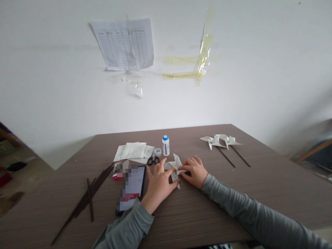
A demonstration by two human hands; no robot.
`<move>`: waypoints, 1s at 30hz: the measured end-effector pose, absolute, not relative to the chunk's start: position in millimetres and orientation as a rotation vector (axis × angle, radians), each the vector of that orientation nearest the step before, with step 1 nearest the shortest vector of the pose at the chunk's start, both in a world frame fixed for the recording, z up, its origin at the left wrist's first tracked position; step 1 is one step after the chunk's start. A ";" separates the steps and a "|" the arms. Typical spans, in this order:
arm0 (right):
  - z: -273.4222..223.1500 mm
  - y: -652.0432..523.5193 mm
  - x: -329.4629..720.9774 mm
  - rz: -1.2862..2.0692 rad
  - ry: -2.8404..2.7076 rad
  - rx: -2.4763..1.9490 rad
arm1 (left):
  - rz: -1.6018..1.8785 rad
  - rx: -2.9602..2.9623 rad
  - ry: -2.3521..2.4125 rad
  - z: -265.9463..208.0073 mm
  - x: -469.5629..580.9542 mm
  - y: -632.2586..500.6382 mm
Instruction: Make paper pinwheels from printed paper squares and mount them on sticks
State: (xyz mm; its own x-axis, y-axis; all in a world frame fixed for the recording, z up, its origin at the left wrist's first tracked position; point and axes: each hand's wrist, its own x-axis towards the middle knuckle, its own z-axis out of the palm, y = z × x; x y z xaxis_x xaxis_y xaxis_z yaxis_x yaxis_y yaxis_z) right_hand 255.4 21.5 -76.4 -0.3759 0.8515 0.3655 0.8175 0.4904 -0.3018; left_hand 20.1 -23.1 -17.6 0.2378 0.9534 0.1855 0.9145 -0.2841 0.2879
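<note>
A half-folded paper pinwheel (pixel 177 162) lies on the brown wooden table (pixel 197 214) in front of me. My left hand (pixel 158 183) rests flat on its left part, fingers spread over the paper. My right hand (pixel 194 171) presses the pinwheel's right side, fingertips pinching a folded flap. A small white glue bottle (pixel 165 145) with a blue cap stands just behind, with its loose cap (pixel 158 151) and black-handled scissors (pixel 153 159) next to it.
Two finished pinwheels on dark sticks (pixel 220 141) lie at the back right. A phone (pixel 131 188) lies left of my left hand. Several dark sticks (pixel 89 195) are on the left, and paper sheets (pixel 133 151) lie behind. A printed sheet (pixel 124 43) hangs on the wall.
</note>
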 end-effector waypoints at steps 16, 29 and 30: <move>-77.0 21.1 254.0 0.076 -2.262 -1.370 | 0.465 2.380 1.822 -16.9 20.7 -22.9; -65.5 15.6 249.6 0.116 -2.313 -1.469 | 0.467 2.365 1.828 -16.2 20.2 -20.6; -63.9 15.1 248.8 0.123 -2.319 -1.484 | 0.471 2.364 1.829 -16.4 20.1 -20.4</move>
